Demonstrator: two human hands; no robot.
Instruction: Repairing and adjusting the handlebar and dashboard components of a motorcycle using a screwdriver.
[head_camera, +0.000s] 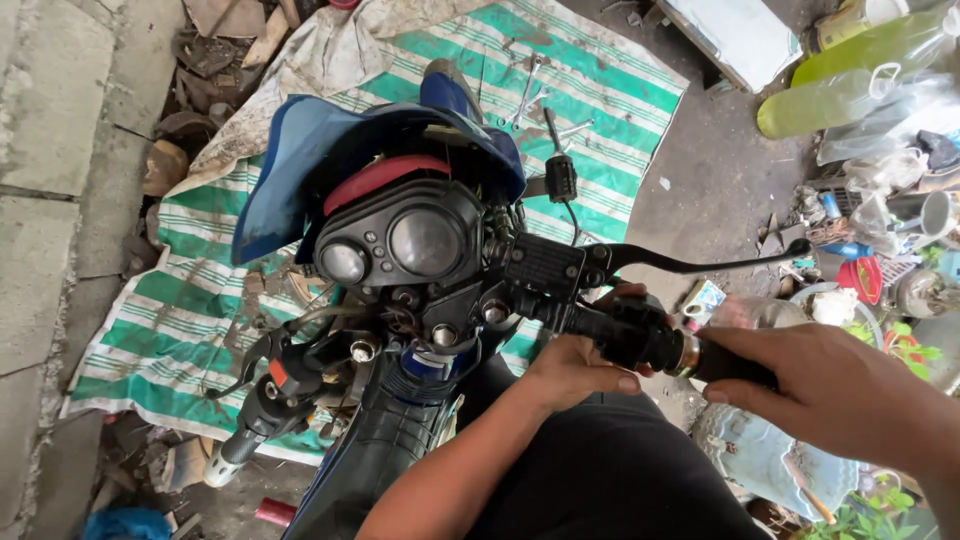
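Observation:
A blue motorcycle stands below me with its black instrument cluster (400, 245) and handlebar in view. My right hand (830, 390) is wrapped around the black right handlebar grip (728, 365). My left hand (580, 368) holds the black switch housing (625, 335) just inboard of that grip, fingers curled around it. The black brake lever (700, 262) juts out to the right above both hands. The left grip (245, 435) with its switch block hangs free at lower left.
A green-and-white striped tarp (180, 330) lies under the bike, with several wrenches (530, 90) at its far end. Stone slabs line the left. Green bottles (850, 60), bags, cups and plants crowd the right side.

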